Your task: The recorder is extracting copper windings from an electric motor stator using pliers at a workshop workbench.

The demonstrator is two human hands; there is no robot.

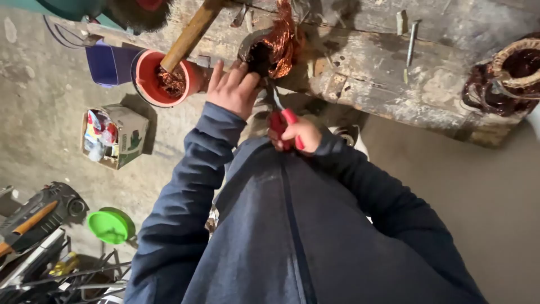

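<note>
A dark round motor stator (260,52) with a tangle of copper wire (284,40) spilling from it rests at the edge of a worn wooden workbench (388,84). My left hand (233,87) lies against the stator's near side, fingers spread over it. My right hand (296,135) is closed on the red handles of a pair of cutters (284,121), whose metal jaws point up toward the stator's underside. Both arms wear dark blue sleeves.
A red bucket (147,79) holding copper scraps and a wooden handle (191,35) stands left of the stator, beside a purple bin (109,63). A cardboard box (115,136), green lid (111,225) and tools lie on the concrete floor. Another wound stator (506,79) sits at the bench's right.
</note>
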